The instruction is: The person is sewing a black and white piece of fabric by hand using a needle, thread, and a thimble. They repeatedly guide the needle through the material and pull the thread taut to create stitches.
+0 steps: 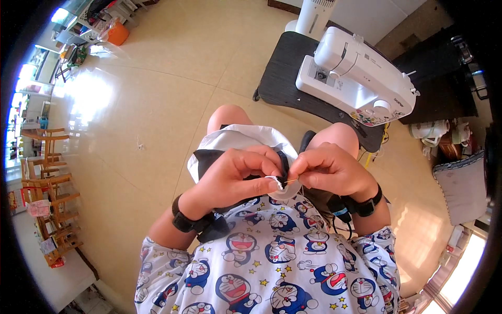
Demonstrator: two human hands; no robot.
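Observation:
Over my lap lies a white and black cloth (238,135). My left hand (235,172) pinches a gathered black-and-white edge of it between thumb and fingers. Close beside it, my right hand (327,170) is closed on a thin gold-coloured needle (292,181), whose tip meets the dark fabric at my left fingertips. Whether the tip has gone through the fabric I cannot tell. Just below the fingertips shows a pale, round, translucent piece (285,192), partly covered by my hands. Dark straps circle both my wrists.
A white sewing machine (355,78) stands on a small dark table (282,73) ahead to the right, with a white cylindrical appliance (315,18) behind. Wooden chairs (52,193) line the left side. A grey cushion (460,188) is at the right. A bit of thread (139,143) lies on the tiled floor.

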